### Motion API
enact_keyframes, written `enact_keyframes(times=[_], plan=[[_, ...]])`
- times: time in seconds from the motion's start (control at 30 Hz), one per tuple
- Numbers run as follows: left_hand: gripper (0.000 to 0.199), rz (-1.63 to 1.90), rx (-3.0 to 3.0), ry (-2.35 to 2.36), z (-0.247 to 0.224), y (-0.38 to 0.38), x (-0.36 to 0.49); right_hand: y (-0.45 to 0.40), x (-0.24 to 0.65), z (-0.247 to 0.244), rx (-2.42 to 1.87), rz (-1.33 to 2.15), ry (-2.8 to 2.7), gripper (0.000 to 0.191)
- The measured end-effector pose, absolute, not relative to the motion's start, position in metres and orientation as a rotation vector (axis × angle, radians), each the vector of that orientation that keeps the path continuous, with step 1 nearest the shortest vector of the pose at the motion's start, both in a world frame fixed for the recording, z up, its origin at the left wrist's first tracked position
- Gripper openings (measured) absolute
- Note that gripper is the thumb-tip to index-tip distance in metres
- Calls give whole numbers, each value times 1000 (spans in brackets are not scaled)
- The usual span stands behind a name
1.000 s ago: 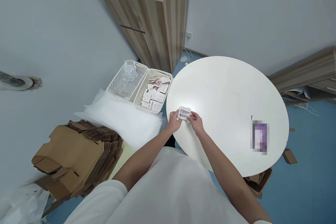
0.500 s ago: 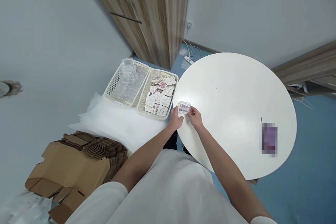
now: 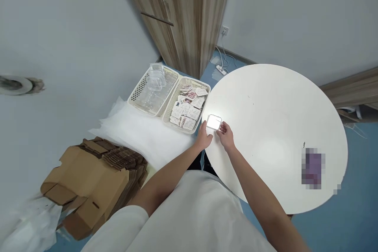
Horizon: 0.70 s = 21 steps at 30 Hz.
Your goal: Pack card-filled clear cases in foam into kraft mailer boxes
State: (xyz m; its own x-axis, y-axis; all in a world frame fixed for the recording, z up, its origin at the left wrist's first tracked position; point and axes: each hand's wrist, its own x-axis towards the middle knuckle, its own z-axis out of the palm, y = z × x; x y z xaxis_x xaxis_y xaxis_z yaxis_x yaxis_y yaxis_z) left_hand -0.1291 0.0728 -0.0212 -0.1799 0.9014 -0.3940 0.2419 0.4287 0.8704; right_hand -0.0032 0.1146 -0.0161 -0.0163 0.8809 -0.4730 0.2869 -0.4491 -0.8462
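At lower left we have flattened cardboard (image 3: 84,173); nearer centre, white baskets (image 3: 138,92). Mid-frame, our left grip (image 3: 203,138) holds the small case (image 3: 214,122) by its left edge, our right grip (image 3: 226,137) by its right. We judge this step as handling the case; the next move calls for steady pressure. Rightward spread the white counter (image 3: 274,106) and blue floor (image 3: 358,161).

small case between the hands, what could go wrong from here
The small case is near the edge of the round table, with the left hand and right hand at its sides; a slip might send it over that edge.

The basket of loose cards is close to the left hand, so a bump could disturb them.

Bright glare hides the case's top, so a flaw there might be missed.
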Motion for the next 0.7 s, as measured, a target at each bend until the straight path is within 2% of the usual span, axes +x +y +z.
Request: enact_keyframes(times=[0.2, 0.4, 0.7], plan=[[72, 915, 963, 1689, -12, 50, -129, 98, 6, -17, -1716, 1278, -1435, 59], [61, 1020, 1087, 1809, -9, -1, -130, 70, -2, 0, -1477, 1072, -1713, 50], [47, 760, 1124, 2226, -12, -79, -173, 30, -32, -5, -1014, 1399, -2222, 30]])
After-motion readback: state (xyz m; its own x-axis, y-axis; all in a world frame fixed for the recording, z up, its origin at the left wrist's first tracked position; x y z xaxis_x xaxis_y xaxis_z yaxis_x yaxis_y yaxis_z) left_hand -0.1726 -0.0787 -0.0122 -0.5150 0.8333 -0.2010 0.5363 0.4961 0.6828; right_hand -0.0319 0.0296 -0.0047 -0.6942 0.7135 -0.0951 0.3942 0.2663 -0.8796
